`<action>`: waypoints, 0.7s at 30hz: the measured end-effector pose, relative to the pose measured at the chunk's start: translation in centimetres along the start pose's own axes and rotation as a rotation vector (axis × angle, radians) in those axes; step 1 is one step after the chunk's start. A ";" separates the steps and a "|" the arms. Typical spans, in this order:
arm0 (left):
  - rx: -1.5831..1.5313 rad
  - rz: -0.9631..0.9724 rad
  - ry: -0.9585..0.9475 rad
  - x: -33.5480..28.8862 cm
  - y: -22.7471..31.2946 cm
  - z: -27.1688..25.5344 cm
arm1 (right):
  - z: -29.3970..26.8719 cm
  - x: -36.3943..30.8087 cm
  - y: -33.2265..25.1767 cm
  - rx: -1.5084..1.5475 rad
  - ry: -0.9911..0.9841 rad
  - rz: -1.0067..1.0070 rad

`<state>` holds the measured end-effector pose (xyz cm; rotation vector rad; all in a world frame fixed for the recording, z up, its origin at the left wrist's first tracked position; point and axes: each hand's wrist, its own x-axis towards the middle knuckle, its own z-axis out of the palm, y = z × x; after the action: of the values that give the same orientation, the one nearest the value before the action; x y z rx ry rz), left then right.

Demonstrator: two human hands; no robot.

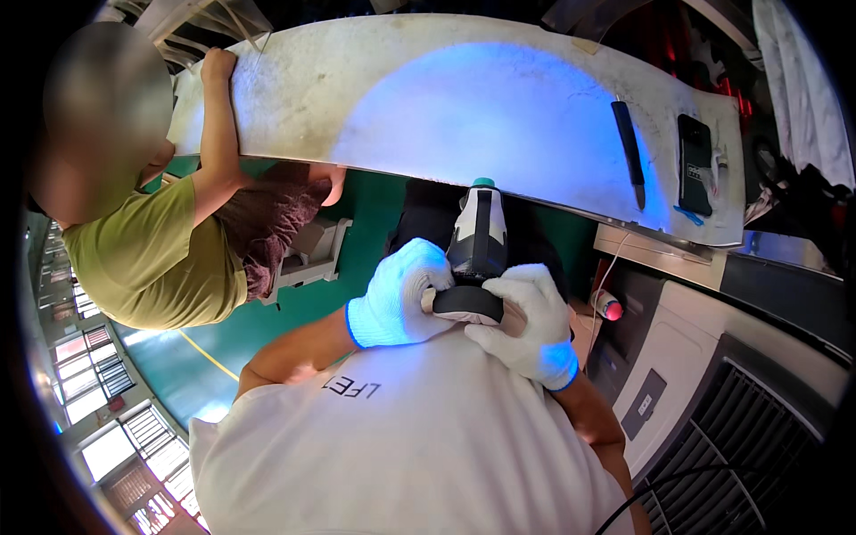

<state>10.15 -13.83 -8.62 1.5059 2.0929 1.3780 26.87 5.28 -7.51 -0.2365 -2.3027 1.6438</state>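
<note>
Both my hands wear white knitted gloves with blue-lit cuffs and hold a black-and-white shoe [479, 236] in front of my chest. Its narrow teal-tipped end points away from me, close to the table's near edge. My left hand [406, 294] is closed on the left of the shoe's near end, its thumb beside the curved black rim. On the other side my right hand [529, 325] grips the same end with bent fingers. The palms hide part of the shoe, and its inside is hard to make out.
Blue light falls on the pale worktable [294, 85]. A black-handled knife-like tool [628, 147] and a dark phone [694, 165] lie at its right. On the left sits a person in a green shirt [156, 259], a hand on the table. A pink-ended container [609, 308] stands by grey-white equipment [664, 357].
</note>
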 end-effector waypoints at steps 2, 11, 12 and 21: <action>-0.017 -0.001 -0.066 0.9 -0.1 -0.6 | 0.3 0.2 0.3 -0.061 0.005 -0.068; -0.052 -0.069 -0.151 2.6 0.8 -1.4 | 0.4 2.8 1.2 -0.112 0.013 -0.238; -0.072 -0.119 -0.181 2.8 0.9 -1.5 | 0.4 3.0 1.3 -0.095 0.002 -0.225; -0.307 -0.493 -0.227 5.3 1.1 -2.8 | -0.6 5.6 1.1 0.071 -0.107 0.010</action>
<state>6.64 -10.89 -4.58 0.8977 1.8398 1.2028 21.71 7.91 -7.53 -0.1485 -2.3178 1.7801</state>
